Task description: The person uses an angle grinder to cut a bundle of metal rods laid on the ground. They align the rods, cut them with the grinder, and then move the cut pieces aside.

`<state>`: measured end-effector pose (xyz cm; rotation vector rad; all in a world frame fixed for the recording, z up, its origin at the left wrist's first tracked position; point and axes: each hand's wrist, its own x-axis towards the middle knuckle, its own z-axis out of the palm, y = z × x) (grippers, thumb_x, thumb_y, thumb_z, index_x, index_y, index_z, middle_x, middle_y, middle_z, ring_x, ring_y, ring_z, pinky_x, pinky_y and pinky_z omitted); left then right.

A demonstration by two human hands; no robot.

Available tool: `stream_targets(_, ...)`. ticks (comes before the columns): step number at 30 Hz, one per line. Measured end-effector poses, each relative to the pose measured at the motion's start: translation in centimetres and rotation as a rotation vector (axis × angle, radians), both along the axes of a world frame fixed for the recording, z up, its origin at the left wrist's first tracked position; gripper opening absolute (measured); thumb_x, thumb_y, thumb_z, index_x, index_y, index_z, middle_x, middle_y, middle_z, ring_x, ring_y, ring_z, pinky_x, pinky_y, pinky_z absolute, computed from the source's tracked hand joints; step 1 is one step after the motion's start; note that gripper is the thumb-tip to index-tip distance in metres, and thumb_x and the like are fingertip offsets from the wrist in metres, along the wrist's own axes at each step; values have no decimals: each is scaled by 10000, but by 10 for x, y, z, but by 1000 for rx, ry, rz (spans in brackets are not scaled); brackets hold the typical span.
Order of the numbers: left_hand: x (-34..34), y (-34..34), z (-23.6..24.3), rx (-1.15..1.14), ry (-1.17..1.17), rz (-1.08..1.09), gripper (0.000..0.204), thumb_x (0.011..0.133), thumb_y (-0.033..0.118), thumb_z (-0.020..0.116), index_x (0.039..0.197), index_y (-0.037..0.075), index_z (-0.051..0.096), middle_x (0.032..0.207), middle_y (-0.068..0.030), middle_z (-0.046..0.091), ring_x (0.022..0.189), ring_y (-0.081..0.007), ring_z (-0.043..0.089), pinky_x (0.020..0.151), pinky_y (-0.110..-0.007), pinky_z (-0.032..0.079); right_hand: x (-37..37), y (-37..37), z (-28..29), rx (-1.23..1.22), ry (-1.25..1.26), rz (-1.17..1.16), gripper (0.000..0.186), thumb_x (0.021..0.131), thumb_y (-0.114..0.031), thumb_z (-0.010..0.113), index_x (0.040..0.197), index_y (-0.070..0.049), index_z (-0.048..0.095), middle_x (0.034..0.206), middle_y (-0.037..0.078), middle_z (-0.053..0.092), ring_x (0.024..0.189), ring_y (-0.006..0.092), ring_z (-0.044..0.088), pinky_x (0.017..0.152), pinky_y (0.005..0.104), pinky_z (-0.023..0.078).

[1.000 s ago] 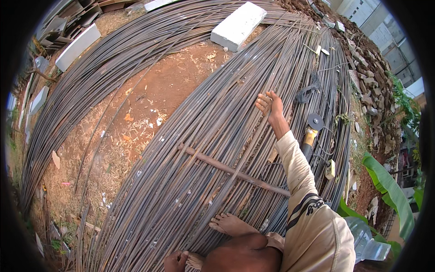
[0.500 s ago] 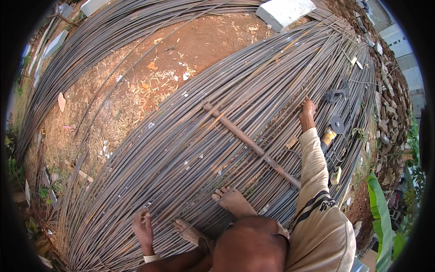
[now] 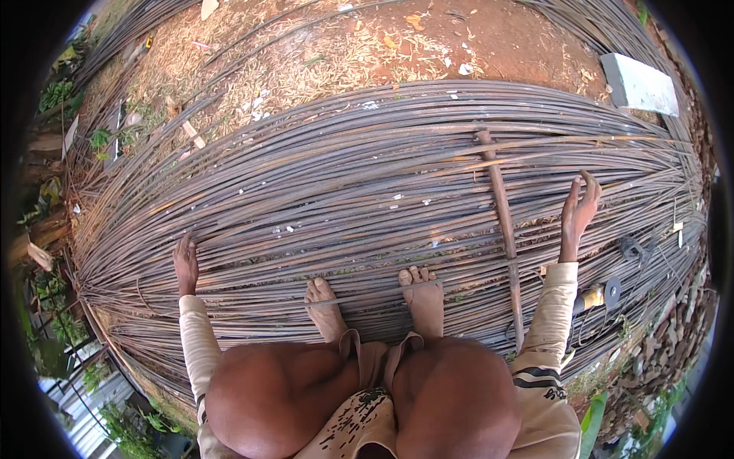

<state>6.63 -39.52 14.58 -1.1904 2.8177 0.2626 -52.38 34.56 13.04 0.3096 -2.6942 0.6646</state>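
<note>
Under R hand (image 3: 580, 210) fingers (contact unclr) lie mtl rods (image 3: 344, 180).

A broad spread of long, thin metal rods (image 3: 329, 180) lies flat on the ground, running from left to right. They are mostly dull grey and dark, with brown rust along many lengths and brighter orange streaks on a few, especially toward the upper right. The rods bow gently upward across the fisheye view, the outermost most strongly. They lie close together, side by side and overlapping, with narrow gaps through the lower middle. Toward the left they draw into a tighter bunch; toward the right they converge again, several crossing at shallow angles. Small whitish flecks are scattered over their upper surfaces.
</note>
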Motion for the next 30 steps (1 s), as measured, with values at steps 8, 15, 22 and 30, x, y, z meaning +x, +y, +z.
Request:
stream_targets(8,16,12,24,4,42,76,419,1014,417,656,1295,107,677,1345,-239,624,1291,-443,553,1094,-491,445,86,-227,44,193,-140,948,342,1029,-257,638,1293,-39,639,1318,152,614,1227,387,583,1066,477,466)
stream_targets(15,-55,6,31,122,23,-132,398,975,441,697,1201,114,728,1304,-223,647,1247,-442,565,1071,-509,440,93,-287,13,264,-292,1043,468,1043,-441,573,1261,-33,648,1200,177,626,1170,374,586,1069,523,435)
stream_targets(22,-52,-16,-27,246,50,-83,410,971,442,707,1207,108,731,1263,-231,661,1190,-437,588,1027,-514,455,100,-275,-35,-26,-101,939,548,1089,-512,499,1307,-19,591,1284,193,548,1287,388,511,1190,553,355)
stream_targets(30,-46,4,24,224,-58,-45,422,966,443,719,1214,102,735,1217,-240,677,1124,-431,614,977,-519,472,34,-110,-5,-645,-42,-515,595,1065,-394,574,1459,29,432,1404,202,447,1298,360,507,1139,494,400)
